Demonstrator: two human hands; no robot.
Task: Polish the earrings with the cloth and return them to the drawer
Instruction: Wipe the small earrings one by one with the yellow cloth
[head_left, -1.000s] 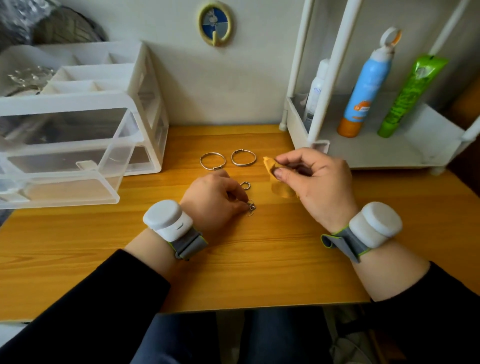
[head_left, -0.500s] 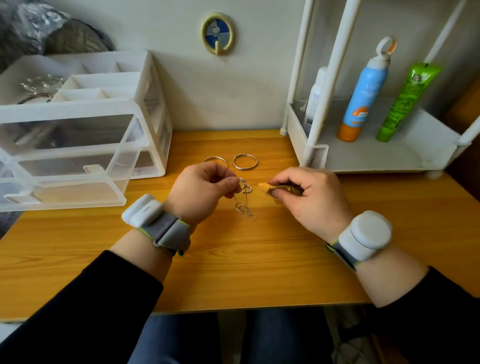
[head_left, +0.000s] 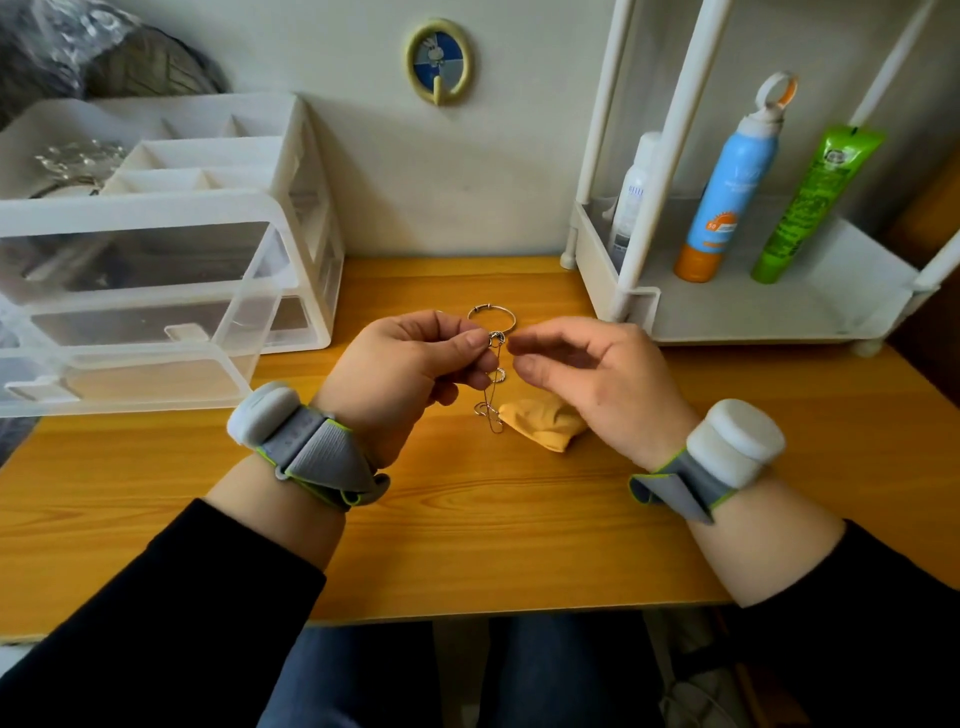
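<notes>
let go of the yellow cloth (head_left: 540, 428) since half a second ago: crumpled on the desk (head_left: 467, 519) under the right hand (head_left: 597, 384), now released, fingers loosely spread. pinched at the top by the left hand (head_left: 410, 369), earrings (head_left: 493, 384) dangling between both hands. best to retake the cloth and rub down each wire, steadying the dangle. beyond the knuckles, a bangle (head_left: 491, 314); drawer (head_left: 130, 332) open off to the left hand's left; shelf rack (head_left: 727, 322) close on the right; room toward the wrists.

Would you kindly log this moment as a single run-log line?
left hand: pinches earrings | right hand: holds nothing | cloth: on table | drawer: open
</notes>
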